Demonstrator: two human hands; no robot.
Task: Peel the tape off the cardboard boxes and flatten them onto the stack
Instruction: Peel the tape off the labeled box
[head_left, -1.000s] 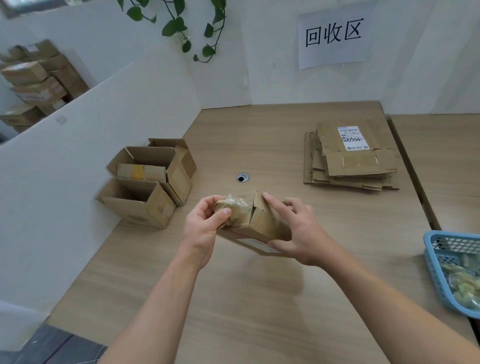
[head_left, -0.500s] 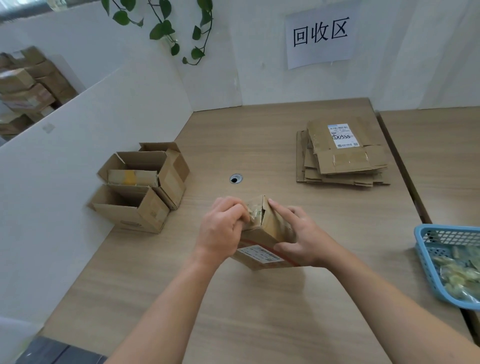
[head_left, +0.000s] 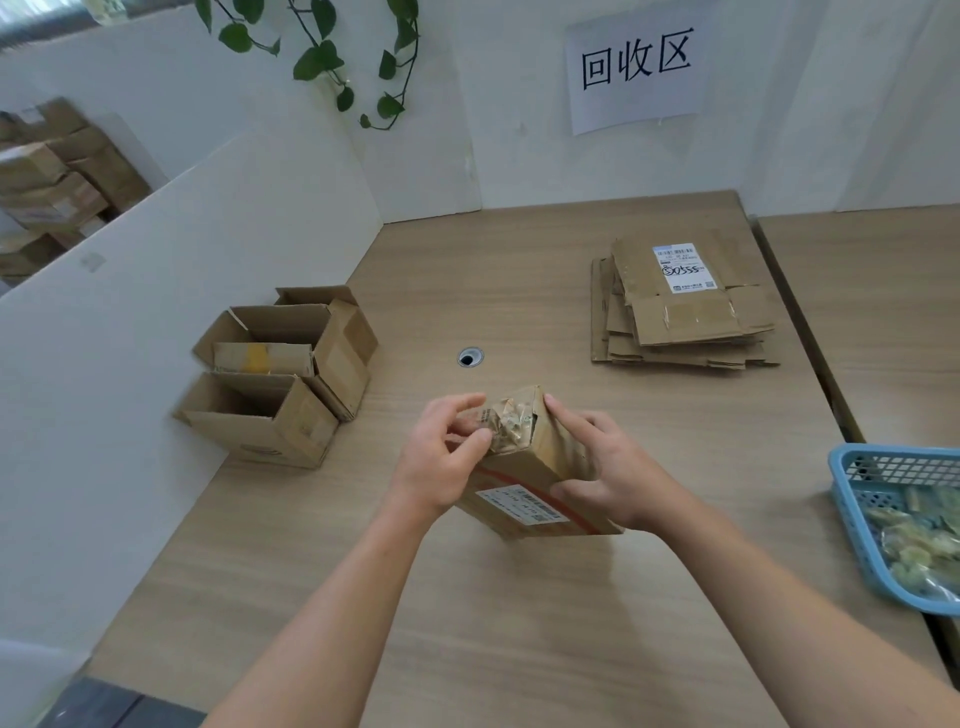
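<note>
Readable text: wall sign (head_left: 636, 65) says 回收区, on the wall well beyond the grommet (head_left: 470, 357) and to its right. The shipping label (head_left: 684, 268) on top of the stack (head_left: 680, 317) has a handwritten number that looks like 0555; the small print is too fine to read. The stack of flattened cardboard lies on the table (head_left: 519, 623), right of the grommet and slightly beyond it.

The box (head_left: 540, 467) in work is on the near side of the grommet, tilted, with its far end raised. It has a red stripe and a white label (head_left: 519, 506) on the face toward the camera; the print is not legible.

Both forearms reach in from the near edge and converge on the box.
- left hand (head_left: 441, 457): fingers curled, thumb and fingertips pinching crumpled tape (head_left: 506, 423) at the raised end of the box.
- right hand (head_left: 618, 478): gripping the box, index finger stretched along its upper right edge, thumb on the labelled face and the other fingers wrapped round the far side.

Whether the box's low end touches the table I cannot tell.

Left of the grommet, against the partition, is a cluster of open boxes (head_left: 280, 374) with their flaps up. Far right of the grommet and nearer the camera is a blue basket (head_left: 852, 499) holding pale tape wads.
</note>
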